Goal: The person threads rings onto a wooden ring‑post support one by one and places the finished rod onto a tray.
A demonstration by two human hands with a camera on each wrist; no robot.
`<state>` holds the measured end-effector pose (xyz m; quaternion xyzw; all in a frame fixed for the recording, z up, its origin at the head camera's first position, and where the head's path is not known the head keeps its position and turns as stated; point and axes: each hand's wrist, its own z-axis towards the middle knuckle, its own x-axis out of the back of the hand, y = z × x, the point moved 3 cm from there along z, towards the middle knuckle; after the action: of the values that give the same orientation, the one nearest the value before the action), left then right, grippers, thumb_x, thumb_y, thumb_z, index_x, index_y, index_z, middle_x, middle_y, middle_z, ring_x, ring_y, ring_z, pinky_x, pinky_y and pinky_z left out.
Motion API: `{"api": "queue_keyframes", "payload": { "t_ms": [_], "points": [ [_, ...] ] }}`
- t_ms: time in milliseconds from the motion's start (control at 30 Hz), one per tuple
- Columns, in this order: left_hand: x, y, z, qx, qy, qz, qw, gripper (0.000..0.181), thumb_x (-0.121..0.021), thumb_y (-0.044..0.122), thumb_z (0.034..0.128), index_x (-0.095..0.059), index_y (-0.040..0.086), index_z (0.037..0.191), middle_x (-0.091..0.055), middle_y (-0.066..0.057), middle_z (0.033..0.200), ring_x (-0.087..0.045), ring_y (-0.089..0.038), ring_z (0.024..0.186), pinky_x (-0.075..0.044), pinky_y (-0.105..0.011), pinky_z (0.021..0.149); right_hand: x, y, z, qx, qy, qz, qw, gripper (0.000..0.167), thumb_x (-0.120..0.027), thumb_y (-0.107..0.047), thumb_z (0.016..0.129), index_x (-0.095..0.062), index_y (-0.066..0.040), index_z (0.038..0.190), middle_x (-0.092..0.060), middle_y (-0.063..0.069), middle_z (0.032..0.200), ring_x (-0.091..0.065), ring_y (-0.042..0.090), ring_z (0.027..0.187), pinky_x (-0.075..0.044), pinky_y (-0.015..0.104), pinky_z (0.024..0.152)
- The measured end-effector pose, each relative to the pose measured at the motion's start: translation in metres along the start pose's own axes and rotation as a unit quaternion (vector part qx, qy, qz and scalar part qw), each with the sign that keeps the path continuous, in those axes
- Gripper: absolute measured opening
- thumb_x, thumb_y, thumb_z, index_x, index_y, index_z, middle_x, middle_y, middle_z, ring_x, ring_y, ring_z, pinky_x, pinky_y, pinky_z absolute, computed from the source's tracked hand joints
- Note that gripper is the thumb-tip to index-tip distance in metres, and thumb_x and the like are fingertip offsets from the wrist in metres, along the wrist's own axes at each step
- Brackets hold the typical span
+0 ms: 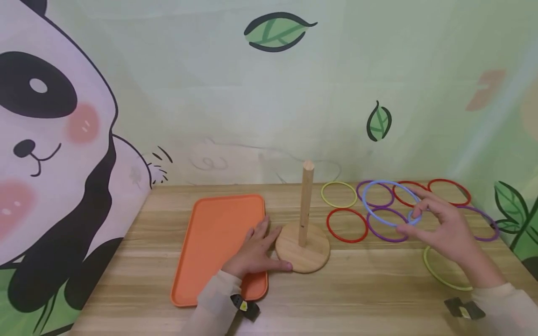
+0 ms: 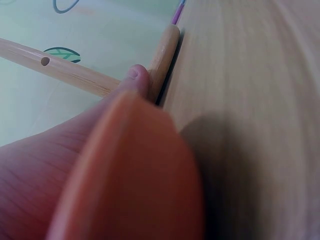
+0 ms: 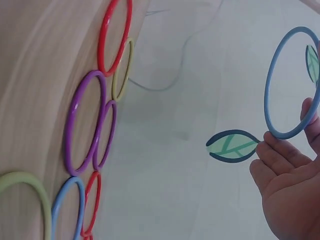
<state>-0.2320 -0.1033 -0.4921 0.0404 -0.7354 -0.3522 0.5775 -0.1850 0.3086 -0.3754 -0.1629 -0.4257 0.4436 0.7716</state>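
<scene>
A wooden stand has an upright pole (image 1: 306, 205) on a round base (image 1: 317, 256), with no ring on the pole. My left hand (image 1: 254, 254), fingers spread, rests at the left side of the base and partly over the orange tray's edge. Its thumb (image 2: 137, 75) touches the base's rim in the left wrist view. To the right of the stand, my right hand (image 1: 445, 226) pinches a light blue ring (image 1: 384, 182) between thumb and fingers. That ring is held tilted above the other rings, clear of the table.
The orange tray (image 1: 222, 233) lies left of the stand. Several rings lie flat on the right: red (image 1: 346, 241), purple (image 1: 388, 240), yellow-green (image 1: 339, 206), and a blue ring (image 3: 56, 205). A printed backdrop (image 1: 201, 102) stands behind the table.
</scene>
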Motion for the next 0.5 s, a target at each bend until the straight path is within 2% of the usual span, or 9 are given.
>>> {"api": "queue_keyframes", "payload": {
  "t_ms": [167,233,367,500],
  "points": [
    [-0.001,-0.001,0.0,0.001,-0.001,0.003,1.0,0.112,-0.086,0.064,0.079,-0.037,0.013,0.165,0.001,-0.021,0.176,0.002,-0.032,0.163,-0.002,-0.056,0.13,0.0,-0.006,0.005,-0.004,-0.002,-0.008,1.0,0.045,-0.095,0.01,0.064,-0.059,-0.012,0.08,-0.062,-0.011,0.146,-0.05,-0.005,0.134,-0.035,0.01,0.104],
    [-0.001,-0.001,0.0,0.001,-0.002,0.002,1.0,0.112,-0.086,0.064,0.0791,-0.037,0.013,0.165,0.002,-0.021,0.176,0.002,-0.031,0.163,-0.002,-0.055,0.13,-0.001,-0.008,0.008,-0.001,-0.002,-0.008,1.0,0.045,-0.096,0.01,0.064,-0.059,-0.012,0.08,-0.062,-0.009,0.146,-0.054,-0.003,0.13,-0.037,0.01,0.101],
    [-0.001,-0.001,0.0,0.001,-0.002,0.001,1.0,0.111,-0.086,0.064,0.0792,-0.037,0.013,0.165,0.002,-0.021,0.176,0.002,-0.031,0.163,-0.002,-0.055,0.13,-0.001,-0.013,0.014,0.025,0.0,-0.013,0.9996,0.047,-0.096,0.012,0.06,-0.059,-0.011,0.079,-0.064,-0.006,0.145,-0.059,-0.003,0.12,-0.041,0.01,0.094],
    [-0.002,-0.001,0.001,-0.001,-0.001,0.001,1.0,0.111,-0.086,0.063,0.0795,-0.037,0.011,0.165,0.001,-0.021,0.175,0.001,-0.032,0.163,-0.002,-0.055,0.13,-0.001,-0.017,0.022,0.053,0.003,-0.018,0.9984,0.051,-0.096,0.014,0.056,-0.057,-0.012,0.077,-0.067,0.003,0.143,-0.057,-0.004,0.129,-0.042,0.01,0.098]
  ]
}}
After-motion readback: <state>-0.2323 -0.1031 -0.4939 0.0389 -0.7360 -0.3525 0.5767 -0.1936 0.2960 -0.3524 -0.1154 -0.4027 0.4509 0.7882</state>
